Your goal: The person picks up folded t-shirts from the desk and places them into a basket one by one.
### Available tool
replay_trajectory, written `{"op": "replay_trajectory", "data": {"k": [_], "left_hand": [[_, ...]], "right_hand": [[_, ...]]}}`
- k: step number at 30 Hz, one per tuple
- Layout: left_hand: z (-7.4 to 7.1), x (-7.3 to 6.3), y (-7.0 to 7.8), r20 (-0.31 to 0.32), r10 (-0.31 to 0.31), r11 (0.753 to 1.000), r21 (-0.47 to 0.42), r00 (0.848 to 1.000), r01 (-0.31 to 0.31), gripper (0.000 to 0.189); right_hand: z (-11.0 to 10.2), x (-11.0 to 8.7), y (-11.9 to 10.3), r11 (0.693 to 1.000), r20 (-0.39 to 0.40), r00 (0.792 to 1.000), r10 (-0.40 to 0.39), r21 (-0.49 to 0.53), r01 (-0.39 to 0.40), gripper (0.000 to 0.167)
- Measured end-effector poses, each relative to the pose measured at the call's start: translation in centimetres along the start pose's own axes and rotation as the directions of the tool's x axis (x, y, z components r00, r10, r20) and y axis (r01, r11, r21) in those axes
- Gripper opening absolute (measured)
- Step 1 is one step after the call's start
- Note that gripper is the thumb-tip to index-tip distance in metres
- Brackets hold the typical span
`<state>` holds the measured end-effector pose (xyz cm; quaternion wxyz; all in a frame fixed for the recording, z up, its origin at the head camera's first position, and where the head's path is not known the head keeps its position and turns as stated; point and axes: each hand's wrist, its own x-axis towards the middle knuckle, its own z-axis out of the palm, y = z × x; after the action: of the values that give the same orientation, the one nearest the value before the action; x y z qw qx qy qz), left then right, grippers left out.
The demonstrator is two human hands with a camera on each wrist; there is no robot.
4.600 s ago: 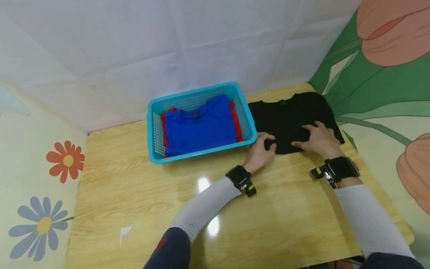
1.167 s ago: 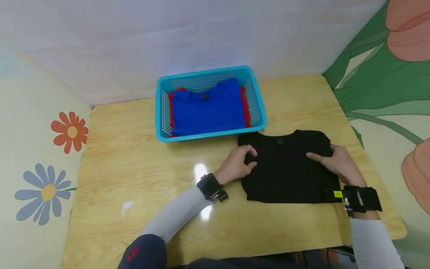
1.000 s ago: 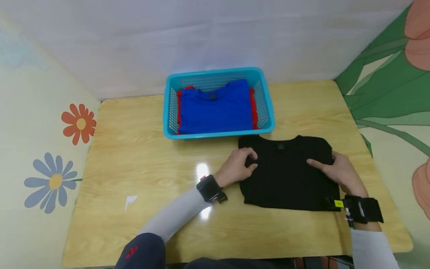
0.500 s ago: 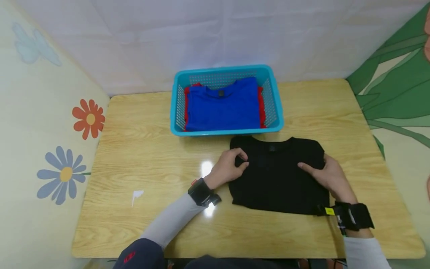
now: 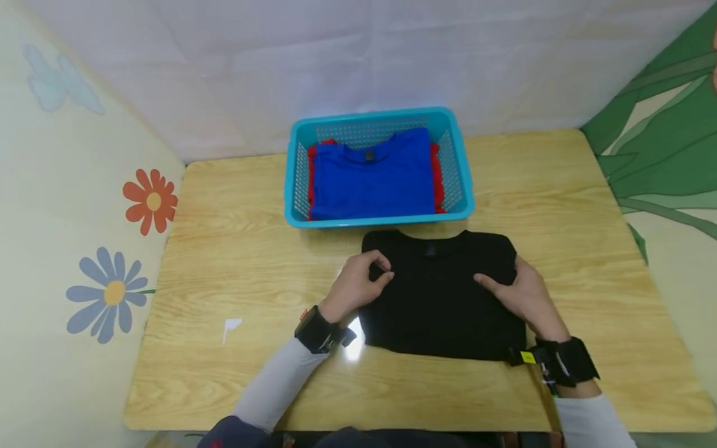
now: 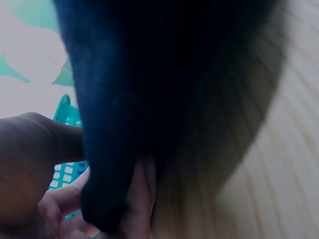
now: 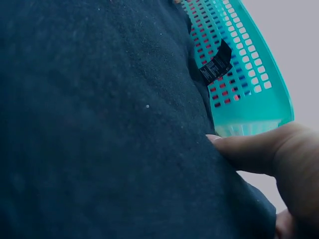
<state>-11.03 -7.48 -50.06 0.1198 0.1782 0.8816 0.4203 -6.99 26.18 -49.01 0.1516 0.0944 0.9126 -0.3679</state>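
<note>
A folded black T-shirt [image 5: 439,305] lies across the front of the basket, collar toward it. My left hand [image 5: 355,283] grips its left side; in the left wrist view, fingers [image 6: 141,199] pass under the cloth [image 6: 119,99], which stands off the tabletop there. On the right side my right hand [image 5: 529,298] pinches the edge. Its thumb [image 7: 249,152] presses on the fabric [image 7: 114,129] in the right wrist view, while most of the other fingers are hidden behind it. A small label [image 7: 218,63] sticks out at the collar.
Beyond the shirt stands a turquoise basket [image 5: 381,221] holding a folded blue T-shirt [image 5: 375,183] over red cloth [image 5: 439,180]. The wooden table [image 5: 241,373] meets a white-covered wall [image 5: 235,81] at the back. A small white mark [image 5: 231,326] shows on the table's left part.
Both hands have brought the black T-shirt from the basket's right side toward the body, then leftward to in front of the basket. The head view has shifted too.
</note>
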Motion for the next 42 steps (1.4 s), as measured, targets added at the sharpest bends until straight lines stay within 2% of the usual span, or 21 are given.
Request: {"op": "replay_trajectory", "data": {"k": [4,9,13,20,22,26,29,32,35,36,39,41,42], "left_hand": [[-0.4,-0.9,-0.5,-0.03,-0.022,1.0,-0.011,0.999,0.021,0.011],[-1.0,-1.9,-1.0,-0.067,-0.027,0.999,0.02,0.997,0.029,0.015],[-1.8,-2.6,-1.3,-0.114,-0.041,0.999,0.031,0.993,0.044,0.019],[-2.4,-3.7,-2.5,-0.229,-0.006,0.999,0.048,0.973,0.018,0.033],[-2.3,-4.1,-2.8,-0.256,-0.038,0.999,0.022,0.966,0.045,0.041],[-2.3,-4.8,-3.1,-0.293,-0.144,0.989,-0.062,0.945,0.131,0.061],[-2.6,-5.3,-3.1,-0.258,-0.229,0.968,-0.164,0.938,0.191,0.074],[-3.0,-5.6,-3.1,-0.169,-0.313,0.917,-0.31,0.935,0.251,0.079],[-3.6,-5.8,-3.2,-0.076,-0.384,0.858,-0.398,0.92,0.325,0.075],[-3.8,-5.8,-3.3,-0.051,-0.401,0.848,-0.399,0.915,0.35,0.073],[-4.2,-6.1,-3.7,0.023,-0.407,0.846,-0.367,0.913,0.386,0.059],[-4.4,-6.3,-4.0,0.059,-0.39,0.85,-0.36,0.919,0.384,0.049],[-4.4,-6.3,-4.1,0.072,-0.378,0.85,-0.369,0.923,0.377,0.046]], "right_hand": [[0.5,0.1,-0.8,0.998,-0.008,0.998,-0.056,-0.036,0.056,0.094],[1.3,0.0,-1.9,0.991,-0.028,0.991,-0.132,-0.034,0.131,0.086],[1.9,0.0,-2.6,0.982,-0.04,0.982,-0.187,-0.051,0.184,0.085],[3.0,-0.2,-3.4,0.983,0.001,0.984,-0.176,-0.06,0.176,0.093],[3.2,-0.3,-3.6,0.985,0.02,0.986,-0.165,-0.054,0.166,0.094],[3.4,-0.3,-3.7,0.987,0.037,0.987,-0.157,-0.024,0.158,0.093],[3.4,-0.5,-3.9,0.991,0.034,0.991,-0.132,0.036,0.13,0.091],[3.4,-0.5,-4.1,0.981,0.081,0.995,-0.057,0.188,0.041,0.094],[3.4,-0.4,-4.1,0.922,0.182,0.983,0.001,0.381,-0.072,0.09],[3.4,-0.4,-4.0,0.899,0.228,0.974,0.013,0.424,-0.112,0.088],[3.3,-0.3,-4.0,0.848,0.355,0.935,0.015,0.491,-0.2,0.079],[3.3,-0.4,-4.0,0.843,0.405,0.914,0.003,0.491,-0.22,0.076],[3.3,-0.4,-4.1,0.848,0.413,0.911,-0.014,0.487,-0.208,0.075]]}}
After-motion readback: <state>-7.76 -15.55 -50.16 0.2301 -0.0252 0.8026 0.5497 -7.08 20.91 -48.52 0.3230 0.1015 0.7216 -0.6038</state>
